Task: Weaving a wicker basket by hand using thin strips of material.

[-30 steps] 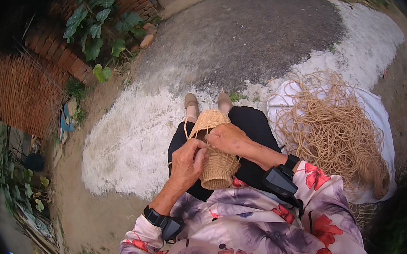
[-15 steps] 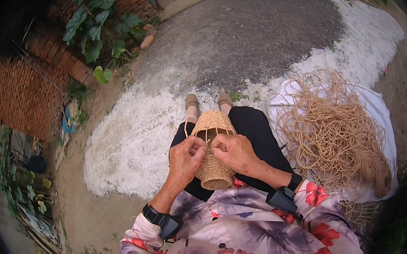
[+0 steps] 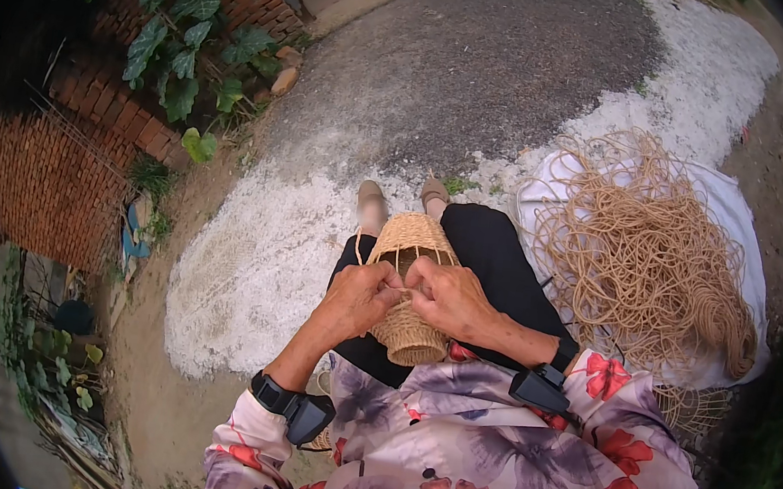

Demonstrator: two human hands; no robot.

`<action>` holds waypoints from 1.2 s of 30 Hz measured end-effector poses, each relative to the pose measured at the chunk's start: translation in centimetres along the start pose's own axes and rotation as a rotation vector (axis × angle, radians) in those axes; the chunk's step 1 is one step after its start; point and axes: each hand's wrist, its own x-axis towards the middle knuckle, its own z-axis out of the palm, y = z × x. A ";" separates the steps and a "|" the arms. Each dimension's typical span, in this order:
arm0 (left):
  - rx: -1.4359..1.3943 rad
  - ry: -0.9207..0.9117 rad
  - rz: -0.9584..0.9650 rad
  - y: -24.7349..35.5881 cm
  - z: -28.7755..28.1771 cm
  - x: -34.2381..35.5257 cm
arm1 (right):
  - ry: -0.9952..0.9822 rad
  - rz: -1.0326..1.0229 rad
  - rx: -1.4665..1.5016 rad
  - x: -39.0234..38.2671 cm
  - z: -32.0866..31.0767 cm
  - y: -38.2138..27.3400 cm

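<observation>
Mid-frame, left hand [image 3: 362, 297] and right hand [image 3: 451, 298] pinch the straw-coloured basket [image 3: 411, 331] — both ends woven, the middle left open

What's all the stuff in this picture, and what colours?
Basket: one, tan, centre
Cloth: one, white, right
Cord heap: one, brown, on cloth
Ground: one stretch, grey, white, brown, throughout
Bricks: many, reddish, left
Plants: several, green, mostly left
Unclear object: one, blue, left
Shoes: two, brown, beyond basket
Wrist devices: two, black, both wrists
Trousers: one pair, black, under basket
Flowery top: one, multicoloured, bottom
Left hand: one, bare, over basket
Right hand: one, bare, over basket
</observation>
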 end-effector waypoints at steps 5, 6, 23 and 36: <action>-0.477 -0.248 -0.323 -0.9 -0.7 0.9 | -0.049 0.021 0.085 -0.3 -1.0 -0.7; -0.562 -0.258 -0.338 -1.1 -0.7 1.1 | -0.048 0.021 0.086 -0.3 -1.2 -1.0; -0.417 -0.028 -0.115 -0.3 0.8 -0.6 | -0.006 0.124 0.146 -0.4 -0.6 -0.7; -0.034 0.329 0.291 0.2 2.0 -1.3 | -0.301 0.076 0.208 0.8 -2.2 1.3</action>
